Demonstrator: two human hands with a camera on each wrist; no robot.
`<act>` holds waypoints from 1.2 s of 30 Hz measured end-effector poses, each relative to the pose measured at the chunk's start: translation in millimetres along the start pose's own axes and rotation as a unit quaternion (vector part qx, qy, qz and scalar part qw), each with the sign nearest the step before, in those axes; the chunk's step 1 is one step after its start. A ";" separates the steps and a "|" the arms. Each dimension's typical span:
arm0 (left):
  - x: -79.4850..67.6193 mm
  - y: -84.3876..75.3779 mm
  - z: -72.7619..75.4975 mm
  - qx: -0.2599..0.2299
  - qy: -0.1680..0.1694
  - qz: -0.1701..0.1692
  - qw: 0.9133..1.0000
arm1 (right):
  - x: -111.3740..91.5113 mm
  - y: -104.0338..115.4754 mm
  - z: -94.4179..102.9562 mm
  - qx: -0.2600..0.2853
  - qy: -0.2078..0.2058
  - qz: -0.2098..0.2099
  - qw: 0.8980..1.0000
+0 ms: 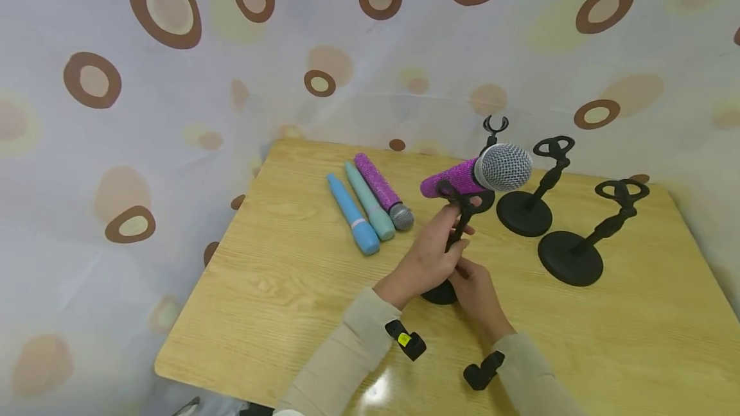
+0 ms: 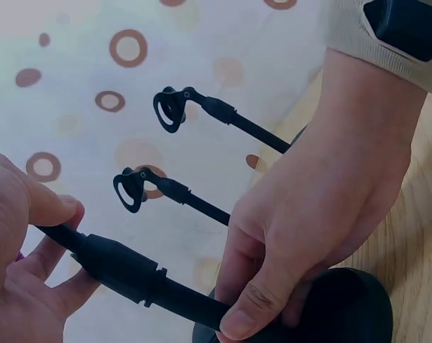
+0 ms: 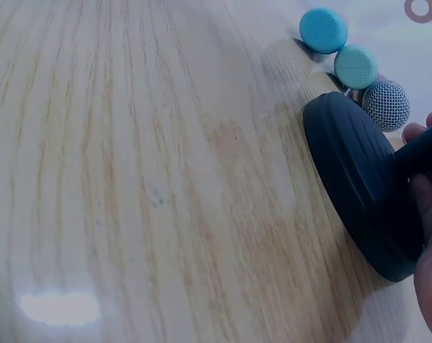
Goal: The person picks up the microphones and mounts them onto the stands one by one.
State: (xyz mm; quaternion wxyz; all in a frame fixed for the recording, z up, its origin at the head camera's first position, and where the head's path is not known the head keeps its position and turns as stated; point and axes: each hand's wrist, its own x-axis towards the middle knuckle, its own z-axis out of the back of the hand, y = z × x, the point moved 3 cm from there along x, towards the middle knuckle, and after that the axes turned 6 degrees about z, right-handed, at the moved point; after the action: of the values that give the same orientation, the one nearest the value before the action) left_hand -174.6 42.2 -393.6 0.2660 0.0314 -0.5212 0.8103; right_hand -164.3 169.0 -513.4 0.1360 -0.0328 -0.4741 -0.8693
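Observation:
My left hand grips the upper pole of a black desktop microphone stand, just under its looped clip. Lower down, my right hand holds the same pole near the round base. The left wrist view shows the pole's thick collar between my two hands. Behind the clip is a purple glittery microphone with a silver mesh head, raised above the table; what supports it is hidden. Part of the base is covered by my hands.
Left of the hands lie a blue microphone, a teal one and another purple one. Two black stands stand at the right. Another stand's clip rises at the back. A patterned curtain hangs behind the wooden table.

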 end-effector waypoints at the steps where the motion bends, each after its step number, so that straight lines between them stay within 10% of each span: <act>1: -0.6 0.1 -0.9 0.004 0.003 -0.001 1.000 | -1.7 0.0 0.1 0.003 -0.002 0.002 1.000; 20: 3.4 -0.1 -1.5 -0.079 -0.029 0.035 0.996 | -7.1 9.1 2.5 0.054 0.010 -0.002 0.998; 27: 4.8 -1.8 -0.8 -0.029 -0.003 0.035 0.999 | -4.8 -2.5 -0.6 0.032 -0.007 0.002 0.999; 36: 6.2 -4.1 -2.1 -0.039 -0.016 0.028 0.999 | 0.9 12.3 12.3 -0.001 0.074 0.039 0.997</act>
State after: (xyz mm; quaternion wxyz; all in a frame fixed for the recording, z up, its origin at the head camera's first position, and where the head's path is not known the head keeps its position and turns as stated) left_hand -177.5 47.7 -389.1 0.2359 0.0191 -0.5573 0.7959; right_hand -162.8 172.7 -496.4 0.2045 0.0127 -0.4599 -0.8640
